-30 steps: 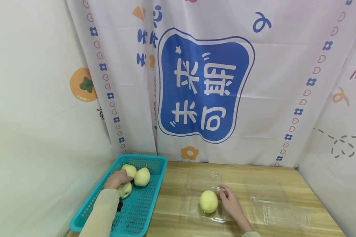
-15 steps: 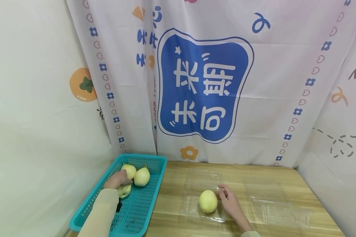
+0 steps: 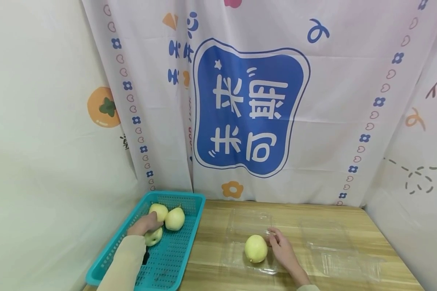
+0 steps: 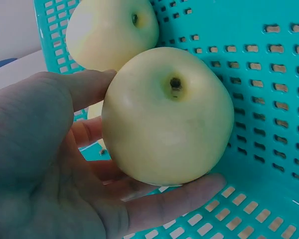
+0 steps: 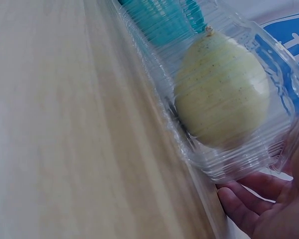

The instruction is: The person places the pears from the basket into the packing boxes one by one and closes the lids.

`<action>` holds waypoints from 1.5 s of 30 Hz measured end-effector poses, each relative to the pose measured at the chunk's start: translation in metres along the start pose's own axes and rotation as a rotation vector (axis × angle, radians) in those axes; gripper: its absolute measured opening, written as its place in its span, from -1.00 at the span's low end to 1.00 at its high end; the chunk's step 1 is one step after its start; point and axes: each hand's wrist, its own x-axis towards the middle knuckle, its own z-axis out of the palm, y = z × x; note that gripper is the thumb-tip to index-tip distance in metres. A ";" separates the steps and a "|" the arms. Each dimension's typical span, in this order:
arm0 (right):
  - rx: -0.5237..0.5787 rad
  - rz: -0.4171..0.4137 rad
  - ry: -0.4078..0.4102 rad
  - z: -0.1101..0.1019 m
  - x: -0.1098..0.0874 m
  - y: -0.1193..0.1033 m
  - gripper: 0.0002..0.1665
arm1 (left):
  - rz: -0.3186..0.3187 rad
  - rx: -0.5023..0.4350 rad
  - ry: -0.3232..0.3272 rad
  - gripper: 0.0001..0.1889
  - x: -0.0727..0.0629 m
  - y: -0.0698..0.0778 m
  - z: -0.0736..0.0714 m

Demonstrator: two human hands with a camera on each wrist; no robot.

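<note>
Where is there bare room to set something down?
Bare tabletop shows between the basket and the left container, and between that and the right container, beyond the right grip. The basket's near floor has room. Crowded: the basket's far end, with three pears and the left grip, and the left container, holding another pear.

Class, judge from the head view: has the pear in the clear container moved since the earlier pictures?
No. Against the orange flower print, the pear in the clear container shows no visible shift.
</note>
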 end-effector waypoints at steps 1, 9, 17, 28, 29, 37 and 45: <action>0.000 0.003 -0.001 0.000 0.000 0.000 -0.62 | -0.001 0.006 -0.001 -0.33 -0.001 0.001 0.000; -0.008 0.009 -0.002 -0.005 0.001 0.000 -0.62 | 0.036 0.054 0.006 -0.63 0.005 0.008 0.004; -0.020 0.012 -0.009 -0.005 -0.001 -0.001 -0.61 | -0.049 0.021 -0.039 -0.31 0.001 0.011 0.011; -0.021 0.007 -0.008 -0.003 0.000 -0.005 -0.61 | -0.059 -0.022 -0.048 -0.22 0.001 0.009 0.014; -0.021 0.005 -0.008 -0.002 0.001 -0.005 -0.60 | -0.060 -0.017 -0.050 -0.23 0.001 0.010 0.014; -0.023 0.006 -0.006 -0.001 -0.001 -0.004 -0.61 | -0.048 0.083 -0.019 -0.51 0.003 0.011 0.018; -0.034 0.012 0.001 0.000 -0.001 -0.003 -0.61 | -0.056 0.066 -0.018 -0.62 0.007 0.010 0.019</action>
